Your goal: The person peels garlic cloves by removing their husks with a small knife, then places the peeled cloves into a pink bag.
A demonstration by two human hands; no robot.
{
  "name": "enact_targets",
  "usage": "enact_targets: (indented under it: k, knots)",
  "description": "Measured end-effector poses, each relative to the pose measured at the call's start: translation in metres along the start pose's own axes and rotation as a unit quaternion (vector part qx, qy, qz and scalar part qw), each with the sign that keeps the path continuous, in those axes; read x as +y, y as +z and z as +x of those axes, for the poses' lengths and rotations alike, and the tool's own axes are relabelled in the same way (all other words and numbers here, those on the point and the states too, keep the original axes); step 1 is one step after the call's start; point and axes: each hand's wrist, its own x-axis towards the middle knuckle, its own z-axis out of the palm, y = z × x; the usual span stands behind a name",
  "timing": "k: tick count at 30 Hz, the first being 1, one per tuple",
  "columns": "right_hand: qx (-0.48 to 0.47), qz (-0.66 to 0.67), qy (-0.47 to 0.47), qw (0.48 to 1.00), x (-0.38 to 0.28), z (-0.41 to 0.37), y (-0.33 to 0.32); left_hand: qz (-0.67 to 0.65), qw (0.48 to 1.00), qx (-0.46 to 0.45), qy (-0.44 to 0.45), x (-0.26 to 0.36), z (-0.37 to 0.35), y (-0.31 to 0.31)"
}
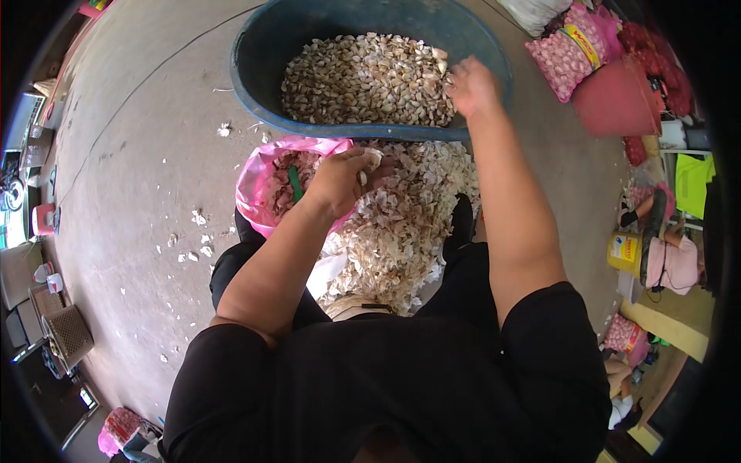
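Observation:
A large blue tub [258, 85] holds a thick layer of garlic cloves [363, 81]. Over its right side is my right hand [472, 86], fingers bent and slightly blurred, beside a few pale cloves at the pile's edge; whether it holds anything is unclear. My left hand [343, 179] is closed around pale garlic pieces [373, 160], above a heap of papery garlic skins [401, 231] between my legs. Left of the heap, partly behind my left forearm, stands an open pink bag [251, 181] with reddish skins and a green strip [295, 184] inside.
Skin scraps [199, 217] lie on the concrete floor [139, 177] at left. Pink net bags of garlic [563, 58] and a red tub [617, 96] stand at upper right. Other people [671, 258] sit at far right near a yellow bucket [624, 251]. A woven basket [68, 336] is at far left.

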Motion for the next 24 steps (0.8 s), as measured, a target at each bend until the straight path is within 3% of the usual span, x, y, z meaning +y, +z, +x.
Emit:
enact_targets:
  k: [2,4,5,6,7,9,11,12,14,18,20,24]
  knots:
    - [0.066,-0.178,-0.144,0.971,-0.01,-0.001,0.008,-0.011,1.0,-0.001,0.01,0.001,0.001,-0.004]
    - [-0.046,-0.388,-0.179,0.903,-0.01,-0.038,0.012,-0.015,0.999,0.015,0.029,-0.004,0.002,-0.005]
    - [-0.106,-0.45,-0.173,0.87,0.004,-0.06,0.013,-0.018,0.998,0.036,0.039,-0.006,0.003,-0.004]
    - [-0.14,-0.479,-0.061,0.864,0.007,-0.102,0.021,-0.02,0.997,0.057,0.05,-0.008,0.003,-0.001]
    - [-0.164,-0.514,-0.126,0.833,0.032,-0.121,0.015,-0.022,0.995,0.077,0.059,-0.011,0.002,0.001]
    - [-0.171,-0.567,-0.12,0.797,0.039,-0.17,0.015,0.014,0.993,0.079,0.09,-0.018,-0.001,0.008]
    - [-0.161,-0.534,-0.157,0.815,0.07,-0.173,-0.001,0.074,0.985,0.091,0.124,-0.026,-0.003,0.013]
    - [-0.154,-0.571,-0.121,0.797,0.066,-0.179,0.0,0.115,0.978,0.102,0.142,-0.031,-0.004,0.015]
    - [-0.16,-0.52,-0.141,0.827,0.076,-0.178,-0.008,0.145,0.961,0.124,0.201,-0.043,0.003,0.016]
    - [-0.148,-0.45,-0.157,0.867,0.077,-0.175,-0.015,0.261,0.944,0.124,0.16,-0.033,-0.004,0.023]
    - [-0.207,-0.423,-0.102,0.877,0.071,-0.167,-0.02,0.307,0.939,0.083,0.13,-0.025,-0.007,0.022]
    - [-0.248,-0.277,0.017,0.928,0.065,-0.158,-0.018,0.225,0.966,0.031,0.124,-0.016,0.002,0.014]
